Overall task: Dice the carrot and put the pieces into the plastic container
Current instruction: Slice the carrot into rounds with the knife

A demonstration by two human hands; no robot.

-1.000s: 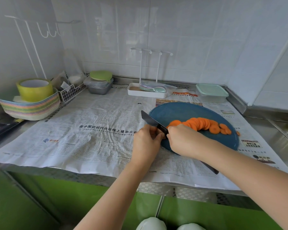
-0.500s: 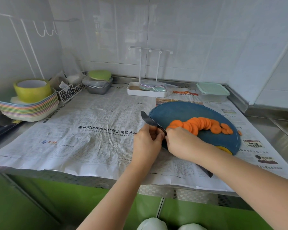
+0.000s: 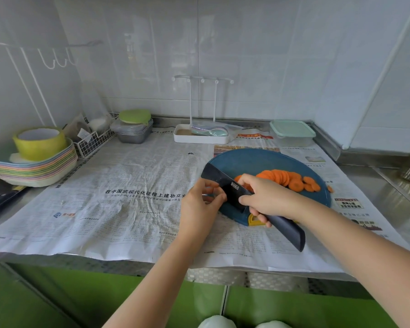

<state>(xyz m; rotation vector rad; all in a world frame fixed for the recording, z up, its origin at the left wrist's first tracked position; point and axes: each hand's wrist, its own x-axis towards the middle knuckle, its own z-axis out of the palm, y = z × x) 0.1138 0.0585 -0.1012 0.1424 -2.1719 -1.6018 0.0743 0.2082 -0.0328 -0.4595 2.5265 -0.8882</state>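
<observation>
Head camera: the right hand (image 3: 268, 197) and the black kitchen knife (image 3: 233, 194), which it grips by the handle, cover the near end of the row of orange carrot slices (image 3: 284, 178) on the round blue cutting board (image 3: 258, 159). The left hand (image 3: 199, 202) curls its fingers against the blade's flat side; whether they pinch anything cannot be told. The slices fan out just beyond the right knuckles. The clear plastic container with a mint-green lid (image 3: 292, 132) sits closed at the back right, well apart.

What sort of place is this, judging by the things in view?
Probably a home kitchen: white wall tiles, a steel counter with stacked plastic plates, and carrot slices on a blue cutting board, with a black knife gripped by the right hand.
</observation>
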